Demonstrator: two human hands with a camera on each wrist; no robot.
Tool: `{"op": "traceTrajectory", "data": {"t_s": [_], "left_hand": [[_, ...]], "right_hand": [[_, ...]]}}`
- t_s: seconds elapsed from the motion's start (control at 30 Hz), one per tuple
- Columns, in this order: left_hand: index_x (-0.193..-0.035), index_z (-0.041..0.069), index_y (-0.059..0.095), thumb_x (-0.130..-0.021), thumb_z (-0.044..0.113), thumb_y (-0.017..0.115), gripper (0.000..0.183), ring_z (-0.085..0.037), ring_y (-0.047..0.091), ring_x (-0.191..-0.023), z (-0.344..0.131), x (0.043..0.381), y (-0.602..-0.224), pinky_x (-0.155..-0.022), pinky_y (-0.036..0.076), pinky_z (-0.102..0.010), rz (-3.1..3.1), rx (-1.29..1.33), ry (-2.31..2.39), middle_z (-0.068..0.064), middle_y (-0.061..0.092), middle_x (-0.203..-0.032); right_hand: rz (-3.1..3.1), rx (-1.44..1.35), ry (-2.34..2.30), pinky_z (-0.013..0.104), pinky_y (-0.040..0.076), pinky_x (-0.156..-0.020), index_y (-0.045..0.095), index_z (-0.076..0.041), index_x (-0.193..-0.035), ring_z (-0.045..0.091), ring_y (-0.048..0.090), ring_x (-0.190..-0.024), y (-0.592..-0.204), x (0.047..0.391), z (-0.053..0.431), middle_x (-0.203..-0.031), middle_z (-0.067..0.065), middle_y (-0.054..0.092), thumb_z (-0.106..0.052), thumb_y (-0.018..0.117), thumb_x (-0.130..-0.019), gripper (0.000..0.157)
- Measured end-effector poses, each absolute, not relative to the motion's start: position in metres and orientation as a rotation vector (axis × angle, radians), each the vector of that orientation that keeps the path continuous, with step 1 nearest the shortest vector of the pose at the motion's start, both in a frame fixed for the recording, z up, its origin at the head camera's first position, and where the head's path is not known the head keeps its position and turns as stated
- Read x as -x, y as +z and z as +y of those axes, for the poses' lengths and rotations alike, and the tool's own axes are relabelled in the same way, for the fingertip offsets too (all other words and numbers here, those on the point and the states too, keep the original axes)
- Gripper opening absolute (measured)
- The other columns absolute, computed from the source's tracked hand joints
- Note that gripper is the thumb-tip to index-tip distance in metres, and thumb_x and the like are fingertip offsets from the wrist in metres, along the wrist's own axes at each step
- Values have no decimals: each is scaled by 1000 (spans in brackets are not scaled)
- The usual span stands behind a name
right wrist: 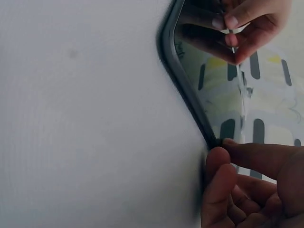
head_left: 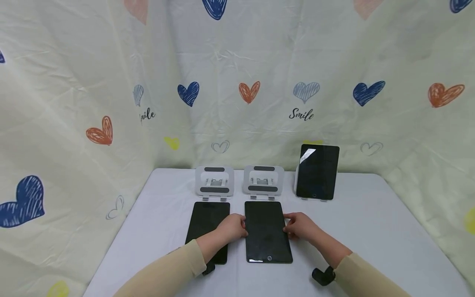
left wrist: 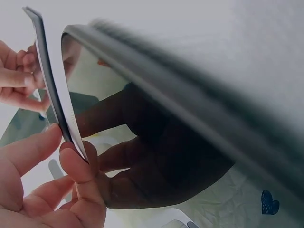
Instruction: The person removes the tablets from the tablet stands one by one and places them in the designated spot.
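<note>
Head view puts the middle tablet directly between your hands, dark screen up, its round button at the end nearest you. Your left hand is at its left long edge, thumb and fingers closed down to a pinch on the rim; your right hand has the opposite long edge pinched the same way, and both wrist views bear out those narrow grips. Both holds sit at roughly the middle of the long sides, leaving both ends of the tablet free. Whether its underside touches the table, you cannot tell from here. Just left of it lies the left tablet, partly hidden under your left hand and forearm. Beyond the tablet you hold, and just past its far end, is the middle stand; the left stand is beside that, behind the left tablet. Farther back to your right, the right tablet leans upright, well apart from your right hand. Behind everything hangs a pale cloth printed with hearts.
</note>
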State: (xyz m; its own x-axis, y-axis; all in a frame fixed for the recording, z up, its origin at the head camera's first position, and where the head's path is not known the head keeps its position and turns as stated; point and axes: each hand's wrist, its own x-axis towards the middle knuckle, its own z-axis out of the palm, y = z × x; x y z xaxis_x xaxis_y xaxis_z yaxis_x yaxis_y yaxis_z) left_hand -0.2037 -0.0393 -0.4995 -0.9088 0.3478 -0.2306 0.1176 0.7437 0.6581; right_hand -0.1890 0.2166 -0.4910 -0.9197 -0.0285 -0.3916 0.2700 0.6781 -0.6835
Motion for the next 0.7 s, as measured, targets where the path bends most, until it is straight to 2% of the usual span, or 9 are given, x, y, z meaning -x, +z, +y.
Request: {"op": "traceTrajectory", "data": {"t_s": [0.33,0.7], "left_hand": [[-128,-4,61,-82,11,79,51,-17,48,-60,-38,204,-504,-54,37,-30,2620,-331,935,1,54,-69],[-132,-2,61,-87,16,75,51,-17,53,-60,-43,209,-505,-54,42,-31,2545,-297,1036,-2,58,-71]], "right_hand": [[2526,-206,-1098,30,50,-57,53,0,-140,21,58,-61,-496,191,222,-80,9,60,-8,73,-88,57],[2527,-188,-1137,30,49,-57,56,-2,-138,21,58,-61,-497,189,225,-79,8,61,-9,71,-90,51]]}}
